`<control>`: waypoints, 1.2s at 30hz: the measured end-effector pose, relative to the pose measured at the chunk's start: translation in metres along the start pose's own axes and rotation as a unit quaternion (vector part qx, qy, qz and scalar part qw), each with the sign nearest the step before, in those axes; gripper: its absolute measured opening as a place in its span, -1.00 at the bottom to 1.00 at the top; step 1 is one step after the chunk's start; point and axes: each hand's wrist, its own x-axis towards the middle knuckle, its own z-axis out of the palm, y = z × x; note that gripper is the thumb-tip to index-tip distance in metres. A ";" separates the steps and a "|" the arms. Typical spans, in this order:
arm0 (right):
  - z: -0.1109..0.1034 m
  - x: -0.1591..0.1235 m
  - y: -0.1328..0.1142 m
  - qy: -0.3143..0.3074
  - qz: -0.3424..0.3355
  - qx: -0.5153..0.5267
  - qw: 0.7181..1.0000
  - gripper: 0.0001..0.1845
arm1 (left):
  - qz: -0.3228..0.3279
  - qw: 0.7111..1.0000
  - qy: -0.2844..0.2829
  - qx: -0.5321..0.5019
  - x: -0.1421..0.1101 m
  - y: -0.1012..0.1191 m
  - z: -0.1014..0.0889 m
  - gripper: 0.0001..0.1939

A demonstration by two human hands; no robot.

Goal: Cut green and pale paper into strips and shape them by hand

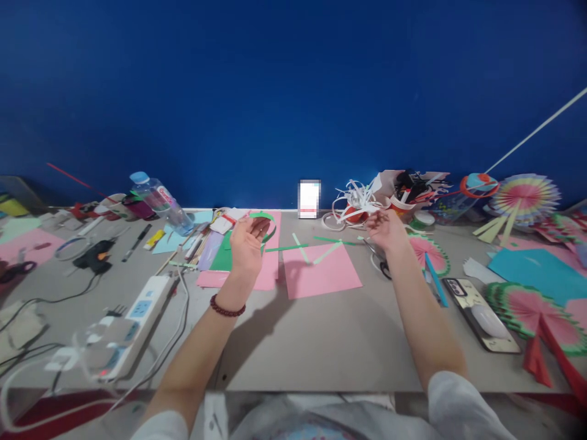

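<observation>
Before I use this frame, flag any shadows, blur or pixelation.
Head view: a broad shadow falls on the table beside the left forearm; the upright white object is pixelated; the power strip looks soft; the right hand looks slightly blurred.

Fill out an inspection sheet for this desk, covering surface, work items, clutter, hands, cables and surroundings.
Surface: grey table, a pink sheet lying near the middle.
Work items: two pale green strips lie partly on that sheet; a curled green strip is at the left hand.
Clutter: bottle on the left; phone with a white mouse on it and paper fans on the right.
Hands: left holds the curled strip; right hand is by tangled white strips, contact unclear.
Cables: white power strip on the left, a white cable beside it.
Surroundings: blue wall behind; other people, nothing seen.
</observation>
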 end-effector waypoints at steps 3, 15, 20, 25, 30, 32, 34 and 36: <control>-0.006 0.003 -0.017 0.059 -0.113 0.009 0.992 -0.86 | 0.000 1.000 0.006 0.016 0.004 0.002 -0.002 -0.89; 0.014 0.028 -0.004 0.008 -0.542 -0.572 0.616 -0.83 | 0.001 0.999 -0.015 0.030 0.002 0.003 -0.001 -0.89; 0.013 0.056 0.016 -0.039 -0.443 -0.696 0.564 -0.81 | -0.003 1.000 -0.007 0.025 0.002 0.004 0.000 -0.88; 0.010 0.065 0.020 -0.039 -0.419 -0.763 0.490 -0.72 | -0.011 0.999 -0.022 0.028 -0.001 0.005 0.002 -0.88; 0.009 0.071 0.022 -0.049 -0.430 -0.770 0.469 -0.65 | -0.018 0.998 -0.034 0.045 -0.003 0.004 0.003 -0.87; 0.009 0.070 0.022 -0.050 -0.437 -0.758 0.482 -0.62 | -0.022 0.998 -0.042 0.052 -0.004 0.003 0.004 -0.85; 0.008 0.068 0.020 -0.044 -0.447 -0.737 0.505 -0.60 | -0.025 0.997 -0.053 0.058 -0.004 0.003 0.004 -0.85; 0.007 0.063 0.018 -0.027 -0.465 -0.708 0.530 -0.61 | -0.027 0.996 -0.059 0.060 -0.005 0.004 0.005 -0.85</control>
